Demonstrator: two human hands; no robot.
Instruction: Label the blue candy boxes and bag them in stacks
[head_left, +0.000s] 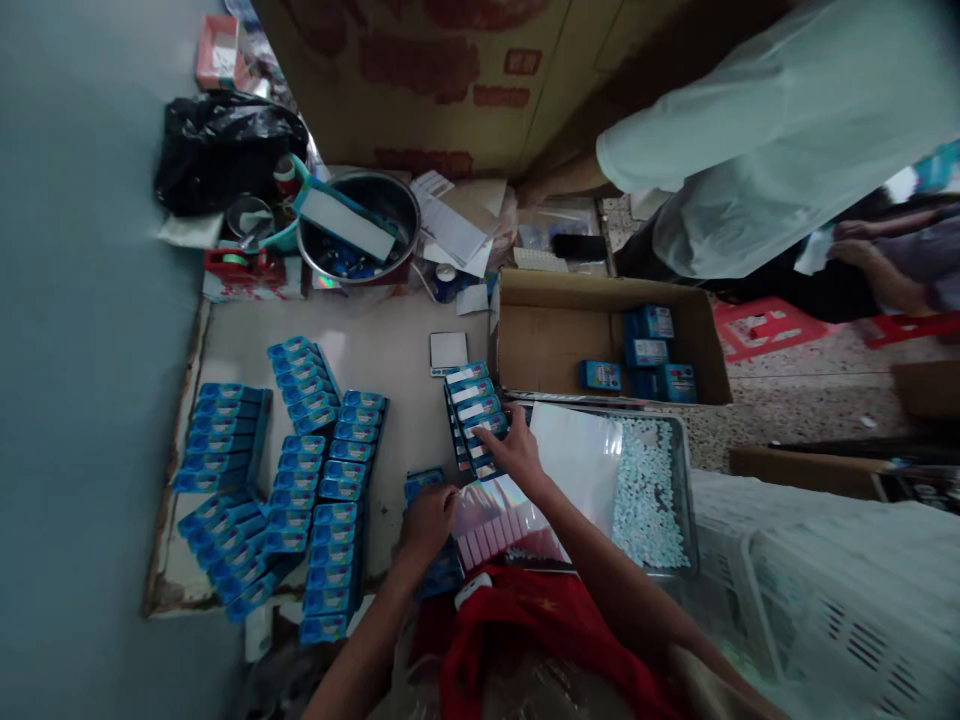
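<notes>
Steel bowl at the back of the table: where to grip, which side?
Probably the near rim of the steel bowl, coming from the wearer's side: its round edge is exposed there, while a blue-and-white box overlaps the left rim.

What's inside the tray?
Small pale blue and white pieces show in the right part of the tray. A white sheet lies over much of the rest, so whatever is under it can't be seen.

Blue boxes (white-striped) in a slanted row
</notes>
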